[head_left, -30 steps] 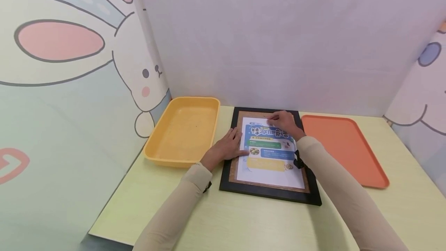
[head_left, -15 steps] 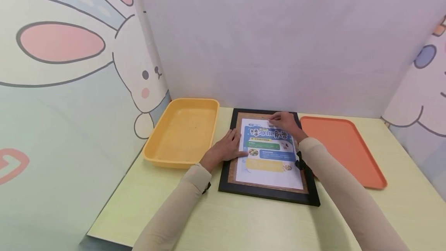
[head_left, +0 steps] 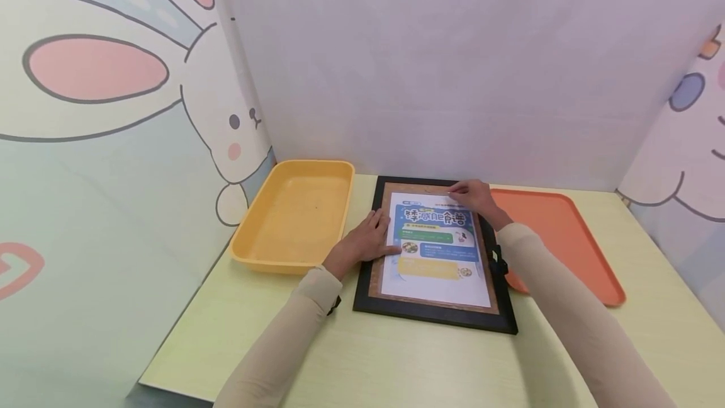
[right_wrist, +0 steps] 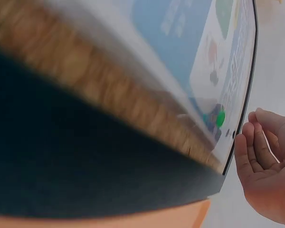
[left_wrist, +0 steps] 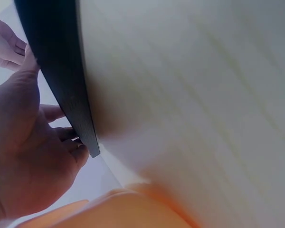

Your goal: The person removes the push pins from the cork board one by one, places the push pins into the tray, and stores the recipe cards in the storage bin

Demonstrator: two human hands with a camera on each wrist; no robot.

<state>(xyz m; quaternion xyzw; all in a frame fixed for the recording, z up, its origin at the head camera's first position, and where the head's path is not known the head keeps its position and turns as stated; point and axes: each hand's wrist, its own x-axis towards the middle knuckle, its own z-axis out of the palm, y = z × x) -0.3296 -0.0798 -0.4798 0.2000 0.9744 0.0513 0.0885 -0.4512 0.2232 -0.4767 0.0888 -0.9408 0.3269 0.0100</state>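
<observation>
In the head view a printed poster [head_left: 433, 294] lies on a brown cork board with a black frame [head_left: 430, 321]. My left hand [head_left: 364, 239] rests on the board's left side, fingers spread, thumb on the poster's left edge. The left wrist view shows that hand [left_wrist: 33, 152] beside the frame's side [left_wrist: 69, 80]. My right hand [head_left: 474, 197] is at the poster's top edge, thumb and fingertips together. Whether they hold something small cannot be made out. In the right wrist view its curled fingers [right_wrist: 261, 147] are by the frame's far edge; a green dot shows near the poster's corner.
A yellow tray [head_left: 291, 219] stands on the table left of the board. An orange tray [head_left: 557, 238] lies to the right, its near edge partly behind my right forearm. A pale curtain [head_left: 453, 68] hangs behind the table, and rabbit-printed cloth [head_left: 113, 219] covers the left side.
My right hand has slid rightward along the poster's top edge, toward its top right corner. The left hand stays in place on the board. The poster and trays keep their places.
</observation>
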